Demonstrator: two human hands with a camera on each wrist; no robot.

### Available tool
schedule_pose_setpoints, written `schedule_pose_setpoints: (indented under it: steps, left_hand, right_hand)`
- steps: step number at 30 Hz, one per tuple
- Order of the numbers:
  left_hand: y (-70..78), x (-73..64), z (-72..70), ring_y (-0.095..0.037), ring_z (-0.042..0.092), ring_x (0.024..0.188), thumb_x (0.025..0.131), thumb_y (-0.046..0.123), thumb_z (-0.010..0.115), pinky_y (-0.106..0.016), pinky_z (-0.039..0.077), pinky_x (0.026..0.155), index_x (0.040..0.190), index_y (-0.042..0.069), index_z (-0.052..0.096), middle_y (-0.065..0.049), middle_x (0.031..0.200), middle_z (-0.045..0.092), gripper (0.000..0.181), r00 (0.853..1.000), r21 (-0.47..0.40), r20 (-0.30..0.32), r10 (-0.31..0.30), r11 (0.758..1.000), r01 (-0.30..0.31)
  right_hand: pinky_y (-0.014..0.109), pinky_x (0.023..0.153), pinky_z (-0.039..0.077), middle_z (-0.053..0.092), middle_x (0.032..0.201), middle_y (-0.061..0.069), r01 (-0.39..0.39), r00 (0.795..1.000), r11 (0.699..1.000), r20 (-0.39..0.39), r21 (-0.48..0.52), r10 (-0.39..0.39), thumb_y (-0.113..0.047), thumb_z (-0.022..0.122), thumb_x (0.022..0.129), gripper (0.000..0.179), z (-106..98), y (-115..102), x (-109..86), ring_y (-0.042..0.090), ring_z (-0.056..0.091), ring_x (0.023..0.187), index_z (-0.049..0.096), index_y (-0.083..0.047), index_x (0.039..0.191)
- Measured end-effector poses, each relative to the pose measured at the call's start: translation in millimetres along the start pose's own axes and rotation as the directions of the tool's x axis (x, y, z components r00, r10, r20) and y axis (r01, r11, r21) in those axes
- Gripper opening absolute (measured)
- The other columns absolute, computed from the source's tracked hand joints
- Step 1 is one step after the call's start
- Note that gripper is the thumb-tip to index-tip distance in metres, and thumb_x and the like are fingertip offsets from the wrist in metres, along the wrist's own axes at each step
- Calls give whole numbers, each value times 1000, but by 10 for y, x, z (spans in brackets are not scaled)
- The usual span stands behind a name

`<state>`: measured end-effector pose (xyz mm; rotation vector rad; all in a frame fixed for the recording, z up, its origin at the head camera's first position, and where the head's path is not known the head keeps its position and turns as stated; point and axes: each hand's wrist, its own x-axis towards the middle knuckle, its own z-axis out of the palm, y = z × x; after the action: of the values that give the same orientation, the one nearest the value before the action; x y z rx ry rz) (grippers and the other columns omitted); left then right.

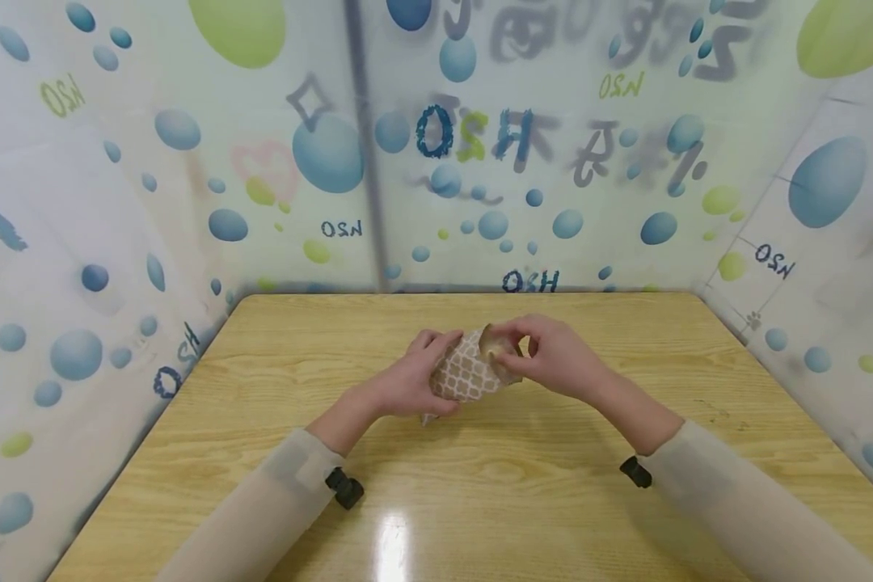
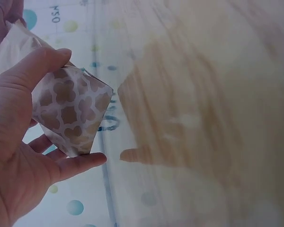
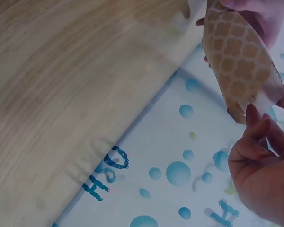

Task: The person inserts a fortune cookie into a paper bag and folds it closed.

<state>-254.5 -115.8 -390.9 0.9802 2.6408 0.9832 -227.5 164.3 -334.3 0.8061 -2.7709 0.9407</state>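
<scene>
A small paper bag (image 1: 461, 373), tan with a white lattice print, is held above the table between both hands. My left hand (image 1: 407, 381) grips the bag's body near its bottom end, thumb on one side and fingers on the other. At the opposite end, my right hand (image 1: 560, 356) pinches the edge of the bag's mouth, where the pale inside shows. In the left wrist view the folded bottom of the bag (image 2: 71, 111) points toward the tabletop. The right wrist view shows the right fingertips (image 3: 253, 116) at the rim. What the bag contains is hidden.
Under the hands lies a glossy wooden table (image 1: 495, 501). A white backdrop (image 1: 589, 202) with blue and green dots and lettering rises behind its far edge and along both sides. Small black clips (image 1: 345, 488) sit at the sleeve cuffs.
</scene>
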Motion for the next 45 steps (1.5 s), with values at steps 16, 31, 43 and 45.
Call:
schedule_pose_setpoints:
  steps: [16,31,43,45]
  left_hand:
    - [-18,-5,22,-33,46,140,87,26,93,-53,47,119,175,13,22,-20,161,33,114,1000,-7,-13,-5,1000,5]
    - [-17,-18,18,-33,45,140,88,26,92,-55,48,118,174,14,23,-20,162,34,111,1000,7,-16,4,1000,-4]
    - [-47,-8,-15,-33,44,142,86,28,94,-56,46,120,175,15,23,-19,161,34,114,999,14,-32,-1,1000,2]
    - [-43,-2,-19,-33,45,142,86,28,94,-56,47,120,175,14,22,-20,161,34,115,1000,16,-31,0,1000,0]
  right_hand:
    - [32,69,48,70,92,-2,30,1000,997,9,-76,-29,-19,78,102,19,36,-30,42,15,54,77,81,-14,120]
    - [31,64,52,74,96,0,-44,994,999,97,8,43,-20,75,105,24,34,-67,73,18,59,72,80,-14,127]
    - [28,62,44,73,109,8,-53,998,998,-42,30,54,-21,81,101,39,-91,78,-46,15,49,70,77,-14,139]
    - [28,62,42,68,106,6,-74,997,997,-29,39,75,-23,83,99,40,-90,106,-60,15,45,70,78,-17,138]
